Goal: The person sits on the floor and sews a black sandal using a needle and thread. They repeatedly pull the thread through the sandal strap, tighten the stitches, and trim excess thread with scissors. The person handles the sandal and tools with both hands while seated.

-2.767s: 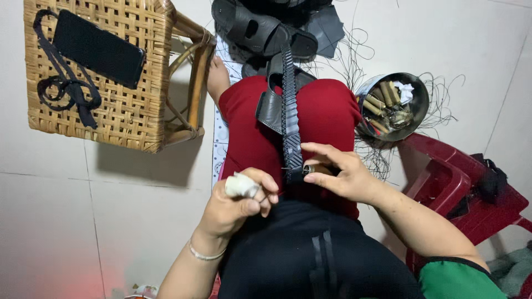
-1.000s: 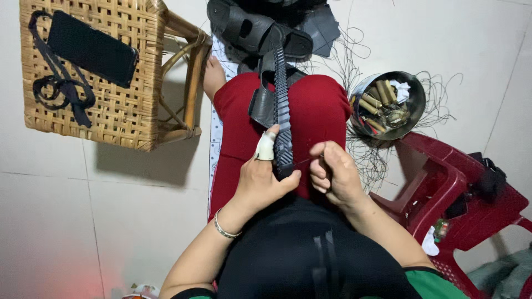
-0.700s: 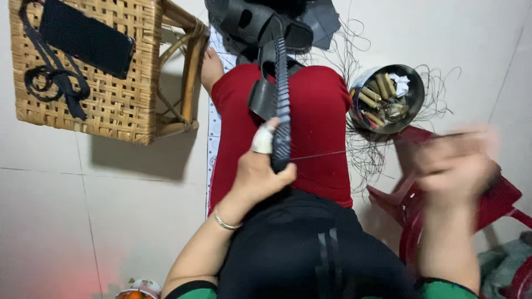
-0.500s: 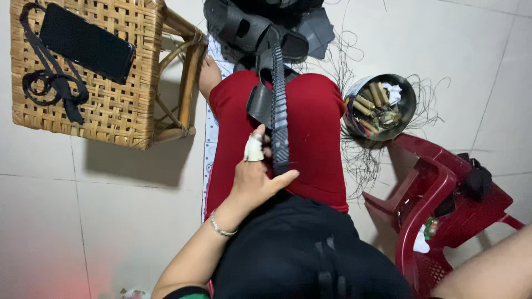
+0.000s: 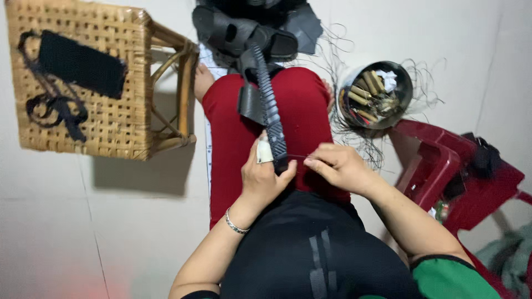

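Pale floor tiles (image 5: 66, 221) fill the background, seen from above past the person's lap, which is covered in red cloth (image 5: 299, 111). Up and to the left of the left hand (image 5: 266, 177) stands a woven cane stool (image 5: 111, 127) with flat black pieces lying on its seat. To the right of the right hand (image 5: 338, 166) sits a dark red plastic stool (image 5: 438, 166). Above that hand, a round metal bowl (image 5: 402, 83) holds spools, with loose black thread spread around it. Black sandals (image 5: 238, 33) lie on the floor beyond the knees. From there a braided black strap (image 5: 269, 105) runs down the red cloth into the left hand, whose fingers are closed around its lower end, one finger wrapped in white tape. The right hand, just beside the strap end, pinches a thin thread (image 5: 296, 156) drawn taut from the strap, fingers curled together.
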